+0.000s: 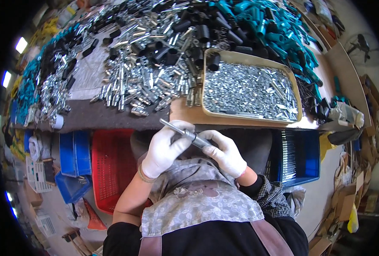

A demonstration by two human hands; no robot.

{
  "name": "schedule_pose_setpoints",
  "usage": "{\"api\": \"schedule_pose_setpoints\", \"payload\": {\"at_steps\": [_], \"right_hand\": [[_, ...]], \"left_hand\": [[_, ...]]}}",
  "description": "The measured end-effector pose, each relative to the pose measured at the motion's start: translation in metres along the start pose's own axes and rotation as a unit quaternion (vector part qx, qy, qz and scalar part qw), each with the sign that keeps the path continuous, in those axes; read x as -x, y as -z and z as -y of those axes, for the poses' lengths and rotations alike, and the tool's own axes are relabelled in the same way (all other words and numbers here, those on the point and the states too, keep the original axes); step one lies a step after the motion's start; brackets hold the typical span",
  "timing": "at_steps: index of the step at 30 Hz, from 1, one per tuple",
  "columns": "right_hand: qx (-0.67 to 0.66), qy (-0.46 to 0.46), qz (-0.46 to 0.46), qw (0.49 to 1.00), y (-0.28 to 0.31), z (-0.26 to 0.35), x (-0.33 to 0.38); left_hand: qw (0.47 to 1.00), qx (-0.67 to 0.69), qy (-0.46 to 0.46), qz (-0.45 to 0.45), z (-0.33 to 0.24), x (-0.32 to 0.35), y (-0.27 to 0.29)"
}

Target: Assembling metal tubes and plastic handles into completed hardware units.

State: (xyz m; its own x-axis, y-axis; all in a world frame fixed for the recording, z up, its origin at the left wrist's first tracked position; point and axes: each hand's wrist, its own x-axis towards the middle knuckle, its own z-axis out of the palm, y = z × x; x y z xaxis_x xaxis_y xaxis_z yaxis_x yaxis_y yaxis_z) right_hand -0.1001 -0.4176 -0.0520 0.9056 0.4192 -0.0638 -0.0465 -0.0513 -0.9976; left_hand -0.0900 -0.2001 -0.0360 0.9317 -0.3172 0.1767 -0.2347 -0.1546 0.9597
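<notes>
In front of my apron, just off the table's near edge, I hold a slim metal tool-like part (pixel 190 135) with a thin shaft pointing up and left and a thicker grey barrel. My left hand (pixel 166 147), in a white glove, grips it around the middle, fingers curled. Closed on the barrel's lower right end is my right hand (pixel 225 154), also gloved. The fingers partly cover the part, so its exact kind is unclear. Beyond my hands, shiny metal fittings (pixel 144 91) lie heaped on the table.
A cream tray (pixel 253 116) full of small metal pieces stands right of centre. Black sleeves (pixel 203 33) and teal plastic handles (pixel 275 37) pile up behind it. Below the table are a red basket (pixel 108 170), blue bins (pixel 75 155) and a blue crate of thin rods (pixel 310 158).
</notes>
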Motion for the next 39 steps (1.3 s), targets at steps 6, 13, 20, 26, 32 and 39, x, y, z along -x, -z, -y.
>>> {"api": "schedule_pose_setpoints", "payload": {"at_steps": [6,13,20,26,32,39], "right_hand": [[-0.316,-0.095,0.094,0.939,0.009,-0.016,0.015],[0.308,0.177,-0.131,0.926,0.076,0.051,-0.003],[0.669,0.016,-0.308,0.676,0.159,0.050,-0.054],[0.608,0.029,-0.324,0.724,0.171,0.040,-0.042],[0.385,0.101,-0.320,0.860,0.166,0.056,-0.031],[0.270,0.089,-0.127,0.950,0.097,0.049,0.030]], "left_hand": [[0.994,-0.059,-0.051,0.080,-0.004,-0.006,-0.028],[0.989,0.118,-0.008,-0.091,-0.037,-0.007,-0.026],[0.988,0.104,-0.007,-0.110,-0.041,-0.011,-0.035],[0.993,0.069,-0.006,-0.094,-0.038,-0.010,-0.036],[0.975,0.144,-0.028,-0.166,-0.039,-0.018,-0.040],[0.963,0.138,-0.064,-0.222,-0.042,-0.013,-0.034]]}}
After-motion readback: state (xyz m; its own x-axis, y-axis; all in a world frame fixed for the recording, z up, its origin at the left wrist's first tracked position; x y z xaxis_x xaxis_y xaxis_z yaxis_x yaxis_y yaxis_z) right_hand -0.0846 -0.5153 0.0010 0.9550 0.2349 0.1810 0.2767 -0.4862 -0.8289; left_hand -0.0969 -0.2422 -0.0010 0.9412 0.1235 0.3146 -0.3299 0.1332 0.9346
